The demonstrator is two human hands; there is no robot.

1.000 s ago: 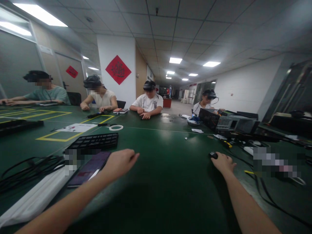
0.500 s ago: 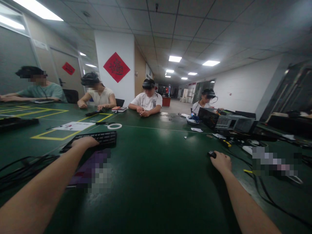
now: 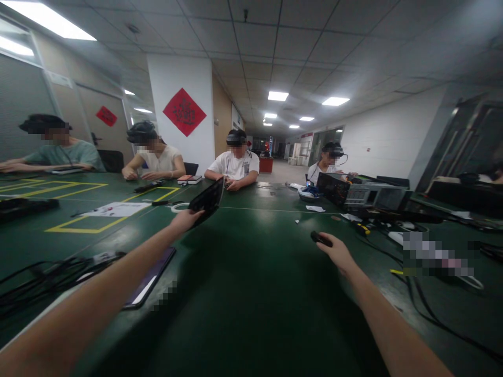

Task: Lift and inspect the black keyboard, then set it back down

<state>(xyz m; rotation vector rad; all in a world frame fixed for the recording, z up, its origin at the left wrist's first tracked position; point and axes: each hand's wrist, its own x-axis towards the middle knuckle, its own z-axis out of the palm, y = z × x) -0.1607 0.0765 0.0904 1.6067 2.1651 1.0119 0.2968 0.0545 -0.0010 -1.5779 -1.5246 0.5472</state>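
My left hand (image 3: 186, 220) is closed around the near edge of a black keyboard (image 3: 208, 199). The keyboard is raised off the green table and tilted steeply, its far corner up. To the right, my right hand (image 3: 337, 252) grips a small black mouse (image 3: 321, 239), which appears lifted slightly above the tabletop. Below my left forearm lies a flat, dark-edged purple and white thing (image 3: 151, 280), partly hidden by the arm. A white ring (image 3: 178, 207), likely a roll of tape, lies just behind my left hand.
Black cables (image 3: 47, 280) lie coiled at the left. At the right stand an opened computer case (image 3: 363, 195), more cables (image 3: 424, 309) and a white power strip (image 3: 395, 238). A printed sheet (image 3: 118, 209) lies inside yellow tape lines. Several people sit along the far side.
My left hand has picked the keyboard up off the table, tilted it and carried it rightward. My right hand has moved left with the mouse. The purple thing is now more exposed.
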